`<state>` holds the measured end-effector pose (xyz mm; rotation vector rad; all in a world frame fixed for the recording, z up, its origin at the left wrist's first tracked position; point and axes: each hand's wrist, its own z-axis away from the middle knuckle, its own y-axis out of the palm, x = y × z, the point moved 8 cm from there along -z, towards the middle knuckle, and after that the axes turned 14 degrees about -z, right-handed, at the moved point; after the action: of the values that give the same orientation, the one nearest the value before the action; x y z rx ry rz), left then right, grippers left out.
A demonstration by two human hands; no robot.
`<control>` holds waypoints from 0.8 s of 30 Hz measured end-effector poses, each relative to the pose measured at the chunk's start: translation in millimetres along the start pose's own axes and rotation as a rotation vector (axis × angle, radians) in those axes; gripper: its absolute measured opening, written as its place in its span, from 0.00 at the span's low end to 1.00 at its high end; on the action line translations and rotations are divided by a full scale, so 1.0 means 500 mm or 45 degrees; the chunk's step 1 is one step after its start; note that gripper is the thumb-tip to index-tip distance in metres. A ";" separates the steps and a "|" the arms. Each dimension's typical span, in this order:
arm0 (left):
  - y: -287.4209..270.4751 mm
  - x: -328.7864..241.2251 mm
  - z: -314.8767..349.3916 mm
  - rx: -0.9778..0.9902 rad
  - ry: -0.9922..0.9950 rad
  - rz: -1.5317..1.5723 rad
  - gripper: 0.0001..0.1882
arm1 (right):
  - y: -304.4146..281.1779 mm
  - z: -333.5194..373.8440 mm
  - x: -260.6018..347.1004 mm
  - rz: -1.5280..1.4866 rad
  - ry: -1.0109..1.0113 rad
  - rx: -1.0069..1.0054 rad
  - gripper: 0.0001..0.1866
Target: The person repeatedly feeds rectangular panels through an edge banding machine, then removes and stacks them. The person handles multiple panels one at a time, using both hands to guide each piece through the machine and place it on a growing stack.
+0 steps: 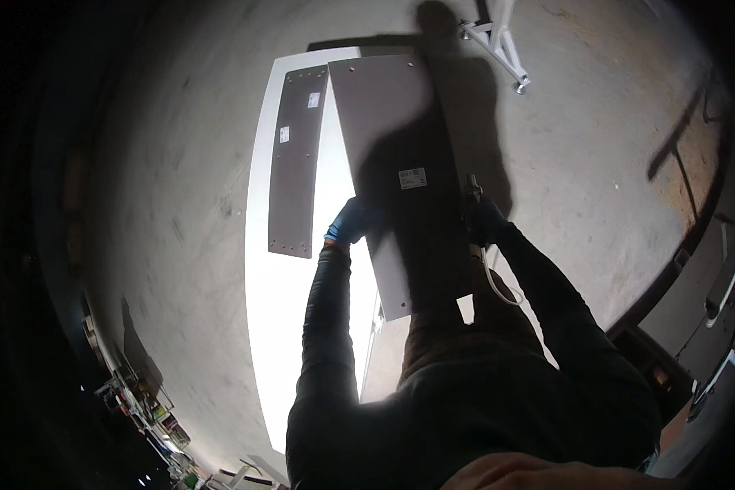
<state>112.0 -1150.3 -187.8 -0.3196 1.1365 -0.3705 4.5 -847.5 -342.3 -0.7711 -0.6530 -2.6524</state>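
A long dark grey panel (384, 139) with a white label and small holes near its ends lies slanted before me, partly over a bright white tabletop (335, 310). My left hand (349, 220), in a blue glove, is closed on its left edge; the fingers are partly in shadow. At the panel's right edge my right hand (483, 222), gloved and dim, is closed around a metal-tipped hand tool (473, 188). A pale hose (498, 286) hangs in a loop below that hand. The tool's exact kind is hidden by shadow.
A narrower dark grey panel (296, 163) with two labels lies on the tabletop to the left. A white metal stand (498, 45) with feet is on the concrete floor (180, 204) at the far right. Assorted items (151, 416) line the lower left edge.
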 end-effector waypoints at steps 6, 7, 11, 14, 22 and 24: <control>-0.068 0.246 -0.102 0.090 -0.287 -0.098 0.07 | 0.143 -0.089 0.004 -0.006 -0.071 -0.209 0.17; -0.074 0.301 -0.126 0.107 -0.313 -0.091 0.07 | 0.173 -0.104 0.008 -0.187 -0.173 -0.167 0.18; -0.117 0.432 -0.213 0.039 0.000 -0.202 0.12 | 0.234 -0.158 -0.015 -0.172 -0.176 -0.194 0.22; -0.140 0.493 -0.246 -0.054 -0.309 0.257 0.13 | 0.273 -0.180 0.014 -0.201 -0.454 -0.179 0.22; -0.156 0.325 0.086 -1.335 -0.490 -0.625 0.35 | 0.303 -0.185 0.028 0.653 -0.032 -0.570 0.28; -0.151 0.351 0.172 -1.141 -0.949 -1.251 0.45 | 0.313 -0.177 0.029 0.809 0.006 -0.638 0.23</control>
<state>247.1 -1290.5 -265.2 -1.6823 0.2610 -0.5068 17.8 -1027.2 -347.6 -0.9072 0.2565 -2.2138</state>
